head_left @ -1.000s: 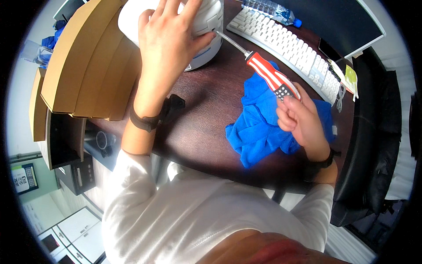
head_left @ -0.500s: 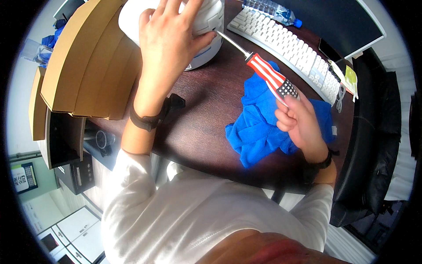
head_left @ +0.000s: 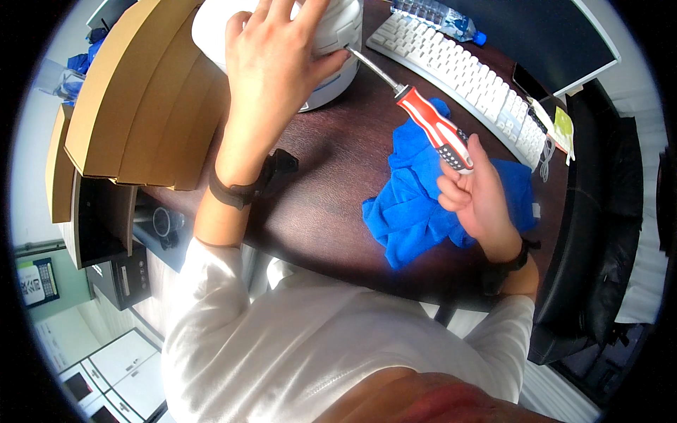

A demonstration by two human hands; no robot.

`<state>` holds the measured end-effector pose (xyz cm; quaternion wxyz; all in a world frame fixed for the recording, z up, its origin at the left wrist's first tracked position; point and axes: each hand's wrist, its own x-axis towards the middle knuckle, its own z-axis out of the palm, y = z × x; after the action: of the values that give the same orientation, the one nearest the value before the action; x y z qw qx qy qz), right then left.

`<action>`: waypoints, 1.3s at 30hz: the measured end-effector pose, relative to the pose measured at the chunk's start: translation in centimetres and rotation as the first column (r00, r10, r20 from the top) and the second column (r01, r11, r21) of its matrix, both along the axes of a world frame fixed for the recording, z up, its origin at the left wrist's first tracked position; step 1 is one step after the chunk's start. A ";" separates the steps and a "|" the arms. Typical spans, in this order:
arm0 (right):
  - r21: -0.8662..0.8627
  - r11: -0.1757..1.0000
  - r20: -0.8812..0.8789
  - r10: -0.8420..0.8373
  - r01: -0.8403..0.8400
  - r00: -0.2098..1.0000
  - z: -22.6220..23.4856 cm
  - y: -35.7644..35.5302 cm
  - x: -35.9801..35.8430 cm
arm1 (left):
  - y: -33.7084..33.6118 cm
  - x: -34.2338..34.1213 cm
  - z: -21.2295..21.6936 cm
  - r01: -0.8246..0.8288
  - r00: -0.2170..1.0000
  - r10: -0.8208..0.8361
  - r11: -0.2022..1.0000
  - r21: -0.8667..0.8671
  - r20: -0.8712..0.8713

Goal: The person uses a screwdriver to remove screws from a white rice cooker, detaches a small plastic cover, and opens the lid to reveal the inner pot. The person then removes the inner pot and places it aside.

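A white rounded appliance (head_left: 337,79) stands at the far edge of the dark table, partly cut off by the picture's top. My left hand (head_left: 271,60) grips it from above, fingers spread over its top and thumb pressed near a small hole in its side. The screwdriver (head_left: 431,120) has a red, white and dark star-patterned handle, and its metal shaft points up-left with the tip at that hole by my left thumb. My right hand (head_left: 474,194) holds the handle's end against its curled fingers, thumb extended alongside.
A blue cloth (head_left: 402,218) lies crumpled under my right hand. Beyond it are a white keyboard (head_left: 451,74), a plastic bottle (head_left: 444,21) and a monitor (head_left: 543,35). A cardboard box (head_left: 141,99) stands at the left, and a black chair (head_left: 599,211) at the right.
The screwdriver handle has turned about its axis, so its star pattern faces differently. My right thumb has lifted away from the handle. My left hand stays put on the appliance.
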<state>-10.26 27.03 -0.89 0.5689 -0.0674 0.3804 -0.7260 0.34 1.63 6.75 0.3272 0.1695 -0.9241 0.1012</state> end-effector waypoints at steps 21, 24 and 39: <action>-0.025 0.926 -0.982 -0.093 0.376 0.164 0.6 -0.5 -0.1 | -0.6 -0.3 -1.0 0.011 0.995 -0.017 0.998 -0.060 -0.098; -0.014 0.906 -0.960 0.106 0.423 -0.259 1.9 -0.6 -0.1 | 0.1 0.0 0.3 0.009 1.000 -0.009 0.999 0.050 0.010; 0.157 0.975 0.087 0.147 -0.159 0.985 2.6 -0.7 -0.6 | 0.2 -0.2 -0.6 -0.058 0.998 0.059 0.998 -0.040 0.002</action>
<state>-10.90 26.37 1.67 0.6407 -0.0224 0.4106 -0.6484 0.14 1.85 6.15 0.3260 0.1898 -0.9171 0.1292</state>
